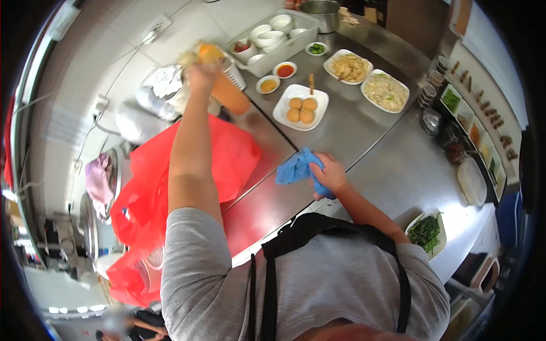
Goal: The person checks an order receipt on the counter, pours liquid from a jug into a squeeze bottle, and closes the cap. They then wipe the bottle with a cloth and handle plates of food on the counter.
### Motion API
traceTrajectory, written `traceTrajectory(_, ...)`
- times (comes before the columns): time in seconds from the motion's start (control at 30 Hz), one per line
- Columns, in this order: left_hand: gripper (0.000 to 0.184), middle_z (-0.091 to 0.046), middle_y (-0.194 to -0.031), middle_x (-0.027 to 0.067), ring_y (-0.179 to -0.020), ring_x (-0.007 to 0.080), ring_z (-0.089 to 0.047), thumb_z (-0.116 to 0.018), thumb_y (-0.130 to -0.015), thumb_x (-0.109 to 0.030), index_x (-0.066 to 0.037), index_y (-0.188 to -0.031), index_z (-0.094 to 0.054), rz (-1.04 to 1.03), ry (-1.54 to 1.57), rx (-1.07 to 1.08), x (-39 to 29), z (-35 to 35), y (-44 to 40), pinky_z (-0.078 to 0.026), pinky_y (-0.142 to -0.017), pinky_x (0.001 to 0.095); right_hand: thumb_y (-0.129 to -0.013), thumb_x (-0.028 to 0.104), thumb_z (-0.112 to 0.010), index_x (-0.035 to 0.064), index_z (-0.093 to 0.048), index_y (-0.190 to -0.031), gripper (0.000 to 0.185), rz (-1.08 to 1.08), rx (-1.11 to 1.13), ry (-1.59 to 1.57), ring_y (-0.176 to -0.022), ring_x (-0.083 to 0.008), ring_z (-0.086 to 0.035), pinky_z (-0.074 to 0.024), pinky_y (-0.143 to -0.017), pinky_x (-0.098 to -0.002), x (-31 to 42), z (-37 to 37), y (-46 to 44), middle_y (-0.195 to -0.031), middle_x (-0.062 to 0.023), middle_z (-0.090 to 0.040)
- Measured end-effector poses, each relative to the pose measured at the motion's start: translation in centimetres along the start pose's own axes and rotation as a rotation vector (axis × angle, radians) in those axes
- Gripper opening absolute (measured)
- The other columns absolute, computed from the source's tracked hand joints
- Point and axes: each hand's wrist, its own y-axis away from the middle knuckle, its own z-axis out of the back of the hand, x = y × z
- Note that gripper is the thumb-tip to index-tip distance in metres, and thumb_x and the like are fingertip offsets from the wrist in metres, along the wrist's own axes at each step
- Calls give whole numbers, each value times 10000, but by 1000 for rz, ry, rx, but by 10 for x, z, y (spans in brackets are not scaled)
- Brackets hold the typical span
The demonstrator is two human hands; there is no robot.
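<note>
My left hand (pixel 202 75) reaches to the back left, its fingers blurred, beside an orange bottle-like container (pixel 232 96). An orange-yellow item (pixel 210 54) shows just past the fingers; whether I grip either one I cannot tell. Below my left arm a red plastic bag (pixel 233 148) spreads over the counter edge. My right hand (pixel 330 173) is closed on a crumpled blue cloth (pixel 296 166) at the counter's front edge. Beyond the cloth, a white square dish (pixel 313 120) holds several round golden balls (pixel 301 109) and a brown stick-like piece (pixel 311 84).
Sauce bowls (pixel 267 85) and two filled dishes (pixel 348 66), (pixel 387 91) stand on the steel counter (pixel 352 131). A basket of white bowls (pixel 276 59) sits behind. At right are condiment trays (pixel 475 133) and a plate of greens (pixel 425 233). Another person (pixel 145 325) is at lower left.
</note>
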Motion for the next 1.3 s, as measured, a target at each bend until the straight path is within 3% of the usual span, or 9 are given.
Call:
traceTrajectory(0.2,669,-514,-1048,239,-998,312,-505,-726,-572,-354,46,-1032,-452,209,51,241,36,-16,4,-410,-831,376,-726,345,-565,129,-551,-1018,363,-14,32,-33,-855,-296,-549,-451,-730,-367,3,3,2,-990,-104,-546)
traceTrajectory(0.4,817,-481,-1087,230,-1043,320,-464,-717,-561,-431,43,-1130,-371,298,-136,328,22,5,2,-394,-867,367,-726,357,-576,119,-557,-1020,379,519,-136,355,-846,-274,-554,-452,-729,-338,14,15,-21,-1003,-116,-530)
traceTrajectory(0.5,826,-454,-1094,251,-1050,329,-441,-656,-594,-514,7,-1170,-372,328,-395,200,-42,43,4,-387,-863,370,-766,320,-547,96,-461,-1125,432,-135,-377,-156,-801,-258,-561,-443,-676,-341,-40,38,-60,-991,-132,-519)
traceTrajectory(0.6,711,-481,-1051,228,-978,294,-481,-607,-680,-468,-10,-1176,-381,-42,-83,11,-77,29,-13,-397,-835,383,-803,285,-502,133,-193,-1287,594,-713,-594,-897,-772,-259,-567,-436,-610,-359,-51,102,-81,-1033,-174,-477)
traceTrajectory(0.73,566,-561,-872,184,-758,266,-541,-432,-815,-469,7,-1119,-395,526,1056,794,-196,-16,55,-461,-626,331,-820,246,-462,188,-2,-1303,669,-790,-635,-1147,-759,-284,-568,-445,-595,-384,-101,130,-99,-1100,-193,-425)
traceTrajectory(0.8,768,-490,-1086,206,-1000,324,-460,-338,-773,-626,-52,-1270,-230,820,1250,1001,-214,-115,109,-367,-854,412,-828,224,-436,218,52,-1298,677,-786,-630,-1270,-757,-295,-567,-448,-588,-402,-125,129,-105,-1125,-198,-402)
traceTrajectory(0.87,822,-255,-1301,201,-1126,385,-326,-291,-734,-693,-140,-1325,-144,1256,1225,900,-255,-140,147,-252,-946,464,-859,200,-371,161,-171,-1246,437,-877,-709,-1289,-751,-290,-569,-457,-596,-390,-118,130,-112,-1069,-161,-450)
traceTrajectory(1.07,798,-199,-1364,89,-1228,326,-203,-108,-726,-721,-202,-1324,-205,1219,1554,865,-279,-225,136,-99,-975,526,-813,33,-312,242,-163,-1202,466,-745,-809,-1213,-715,-267,-589,-481,-560,-361,-97,141,-138,-1030,-138,-487)
traceTrajectory(1.3,808,-274,-1333,85,-1212,312,-253,-43,-738,-693,-158,-1302,-263,1181,1560,928,-312,-280,83,-148,-960,528,-805,31,-334,260,-118,-1240,537,-709,-833,-1206,-729,-218,-593,-482,-601,-338,-150,168,-204,-1043,-120,-488)
